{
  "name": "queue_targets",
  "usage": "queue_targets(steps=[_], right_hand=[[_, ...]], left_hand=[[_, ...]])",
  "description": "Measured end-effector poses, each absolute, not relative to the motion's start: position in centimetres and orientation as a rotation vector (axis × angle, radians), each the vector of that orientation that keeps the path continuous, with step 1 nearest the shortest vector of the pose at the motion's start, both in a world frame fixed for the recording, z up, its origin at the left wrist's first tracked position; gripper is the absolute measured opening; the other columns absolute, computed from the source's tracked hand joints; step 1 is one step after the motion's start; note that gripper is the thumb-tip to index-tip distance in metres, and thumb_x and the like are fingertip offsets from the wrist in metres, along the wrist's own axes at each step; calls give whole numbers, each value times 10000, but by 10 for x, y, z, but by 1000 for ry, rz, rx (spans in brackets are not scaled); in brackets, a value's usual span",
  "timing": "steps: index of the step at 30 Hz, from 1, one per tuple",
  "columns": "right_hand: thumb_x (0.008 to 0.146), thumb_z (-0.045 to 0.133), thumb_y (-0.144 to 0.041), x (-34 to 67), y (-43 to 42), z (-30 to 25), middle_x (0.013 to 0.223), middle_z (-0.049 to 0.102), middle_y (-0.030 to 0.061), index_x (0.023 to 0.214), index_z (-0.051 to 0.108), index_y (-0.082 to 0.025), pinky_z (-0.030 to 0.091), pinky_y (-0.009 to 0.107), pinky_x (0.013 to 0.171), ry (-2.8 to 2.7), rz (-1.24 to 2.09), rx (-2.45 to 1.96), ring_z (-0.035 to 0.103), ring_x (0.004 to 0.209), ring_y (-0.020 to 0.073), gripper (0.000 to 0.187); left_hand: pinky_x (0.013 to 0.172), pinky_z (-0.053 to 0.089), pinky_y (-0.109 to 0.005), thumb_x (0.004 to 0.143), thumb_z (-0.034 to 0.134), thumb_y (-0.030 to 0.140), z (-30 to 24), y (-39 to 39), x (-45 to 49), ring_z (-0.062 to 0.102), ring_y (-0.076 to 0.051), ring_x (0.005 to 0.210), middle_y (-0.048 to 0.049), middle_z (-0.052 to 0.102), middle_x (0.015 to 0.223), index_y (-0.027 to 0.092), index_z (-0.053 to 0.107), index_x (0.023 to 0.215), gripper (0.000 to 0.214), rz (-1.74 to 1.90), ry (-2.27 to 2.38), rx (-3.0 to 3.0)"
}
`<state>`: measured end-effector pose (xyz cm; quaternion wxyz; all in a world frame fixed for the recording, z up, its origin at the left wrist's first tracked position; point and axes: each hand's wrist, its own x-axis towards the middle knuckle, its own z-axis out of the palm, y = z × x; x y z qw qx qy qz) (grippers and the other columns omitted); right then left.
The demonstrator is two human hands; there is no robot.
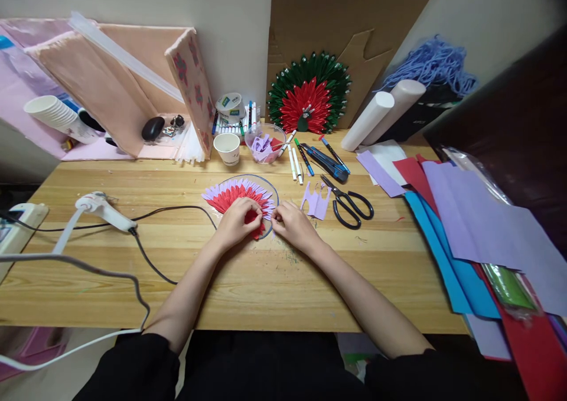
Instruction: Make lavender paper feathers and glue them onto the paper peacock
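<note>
A round craft piece with rows of red and purple paper petals point(234, 194) lies on the table inside a dark drawn outline. My left hand point(237, 221) rests over its lower middle, thumb and fingers curled together among the red petals; what they grip is hidden. At the right edge of the piece, my right hand point(293, 228) is closed in a pinch, and whatever lies between its fingertips is too small to make out. A cut-up purple paper scrap point(316, 204) and black-handled scissors point(348, 203) lie just right of it.
A white glue gun point(104, 207) with its cord lies left. Behind stand a paper cup point(227, 149), a clear bowl of scraps point(266, 144), markers, a utility knife point(326, 163) and a finished green-and-red petal fan point(310, 94) against cardboard. Coloured sheets point(478, 212) overhang the right edge.
</note>
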<state>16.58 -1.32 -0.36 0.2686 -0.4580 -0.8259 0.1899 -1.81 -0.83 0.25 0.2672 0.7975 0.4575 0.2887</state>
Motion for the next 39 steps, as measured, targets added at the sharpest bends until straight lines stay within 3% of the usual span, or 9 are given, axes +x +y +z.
queue_targets(steps=[39], right_hand=[[763,541,-108,153,-10,-12,733,543,40,714,516,-184,415,289,691,-2196,471,-1248,504,743,193,94]], left_hand=[[817,418,-332,795,544,196,4,-9,-20,522,-176,892,-46,606,938,179,567,806,31,722,1273,2242]])
